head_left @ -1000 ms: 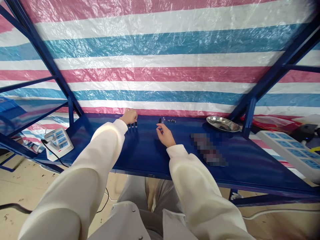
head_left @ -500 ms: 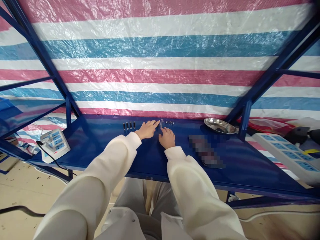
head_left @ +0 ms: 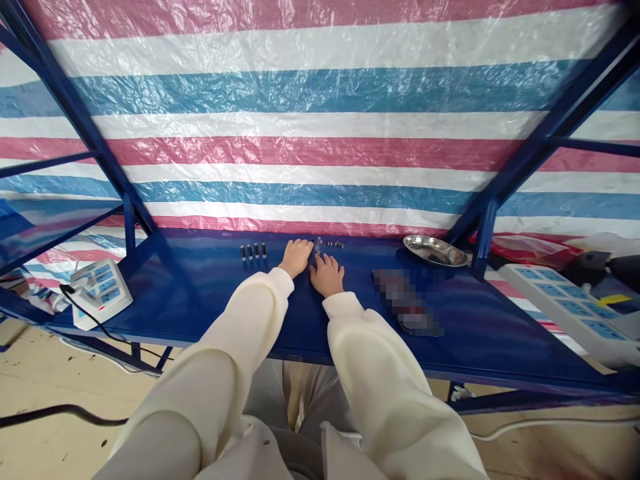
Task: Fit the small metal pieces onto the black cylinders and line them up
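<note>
My left hand (head_left: pixel 297 257) rests palm down on the blue tabletop, its fingers stretched forward and slightly bent. Beside its fingertips stand or lie small clear pieces (head_left: pixel 319 245), with a tiny dark spot between that is too small to name. My right hand (head_left: pixel 327 275) lies just right of it with fingers spread, their tips close to the clear pieces; whether they touch I cannot tell. Small shiny metal pieces (head_left: pixel 335 245) sit beyond the right fingers. To the left of my left hand is a row of several small black cylinders with light lower ends (head_left: pixel 253 251).
A round steel dish (head_left: pixel 435 251) stands at the right rear of the blue table (head_left: pixel 200 293). A blurred-out flat object (head_left: pixel 406 303) lies right of my right arm. White power strips flank both sides (head_left: pixel 103 293). A striped sheet (head_left: pixel 300 153) hangs behind.
My left hand has drawn in, its index finger less stretched toward the clear pieces. The fingers of my right hand are spread wider. The whole view has shifted slightly.
</note>
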Demonstrator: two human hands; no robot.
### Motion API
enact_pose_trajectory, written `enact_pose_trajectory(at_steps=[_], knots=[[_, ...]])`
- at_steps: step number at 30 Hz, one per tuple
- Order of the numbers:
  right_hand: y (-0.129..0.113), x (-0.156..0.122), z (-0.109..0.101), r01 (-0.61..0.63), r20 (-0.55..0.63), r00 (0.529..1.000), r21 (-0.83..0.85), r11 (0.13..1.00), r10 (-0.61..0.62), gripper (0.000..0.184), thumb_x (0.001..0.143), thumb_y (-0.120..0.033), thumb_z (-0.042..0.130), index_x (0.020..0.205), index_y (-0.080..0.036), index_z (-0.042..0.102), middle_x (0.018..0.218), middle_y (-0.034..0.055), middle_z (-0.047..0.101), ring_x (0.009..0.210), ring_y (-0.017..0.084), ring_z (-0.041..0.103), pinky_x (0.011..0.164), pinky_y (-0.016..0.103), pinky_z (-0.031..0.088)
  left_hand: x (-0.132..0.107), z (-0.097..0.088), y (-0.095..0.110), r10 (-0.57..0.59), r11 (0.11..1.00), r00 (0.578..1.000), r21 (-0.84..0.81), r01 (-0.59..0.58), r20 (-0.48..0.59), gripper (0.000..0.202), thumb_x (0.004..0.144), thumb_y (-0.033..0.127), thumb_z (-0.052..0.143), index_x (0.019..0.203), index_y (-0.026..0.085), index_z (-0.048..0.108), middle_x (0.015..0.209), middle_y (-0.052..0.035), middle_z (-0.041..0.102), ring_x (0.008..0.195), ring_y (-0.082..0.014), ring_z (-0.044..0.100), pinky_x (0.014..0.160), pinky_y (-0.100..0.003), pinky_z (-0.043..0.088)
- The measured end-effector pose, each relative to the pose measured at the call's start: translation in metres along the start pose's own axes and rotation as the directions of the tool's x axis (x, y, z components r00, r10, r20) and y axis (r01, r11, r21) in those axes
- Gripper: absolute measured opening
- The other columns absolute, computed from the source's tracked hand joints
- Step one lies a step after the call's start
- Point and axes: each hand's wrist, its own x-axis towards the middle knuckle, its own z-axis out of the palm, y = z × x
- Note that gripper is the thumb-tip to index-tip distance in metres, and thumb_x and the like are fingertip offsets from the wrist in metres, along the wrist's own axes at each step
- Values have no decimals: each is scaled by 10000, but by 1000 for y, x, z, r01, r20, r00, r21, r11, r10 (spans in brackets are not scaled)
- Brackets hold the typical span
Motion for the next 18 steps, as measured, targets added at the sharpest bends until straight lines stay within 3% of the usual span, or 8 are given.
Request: enact_pose_trajectory(at_steps=[6,10,14,18], knots=[[0,7,5,8,1,1000,-48,999,-8,501,935,-331,312,1407,-173,371,1488,120,314,1378,272,205,1070,571,187,-9,-6,-6,-22,1000,999,-16,21,-28,214,864,115,406,986,125,582,997,-123,651,975,-255,577,802,-363,391],[0,12,8,5,7,1000,-70,998,-4,507,941,-355,295,1414,-183,359,1486,127,315,1373,277,212,1060,580,193,-27,-18,-6,-116,992,989,-70,109,-96,142,831,127,471,911,142,588,926,-109,668,923,-256,600,784,-366,407],[0,16,9,2,27,1000,-76,997,0,522,947,-379,264,1422,-180,347,1491,126,308,1374,287,214,1065,596,169,-51,-20,-8,-228,946,951,-280,166,-207,44,797,170,549,830,171,579,828,-66,670,831,-225,613,750,-340,436],[0,19,9,-7,72,997,-79,997,13,541,950,-403,226,1434,-183,325,1507,111,278,1386,283,193,1077,601,134,-65,-6,-15,-316,804,899,-589,83,-304,30,772,180,584,776,183,553,753,-24,644,737,-162,607,724,-291,471]])
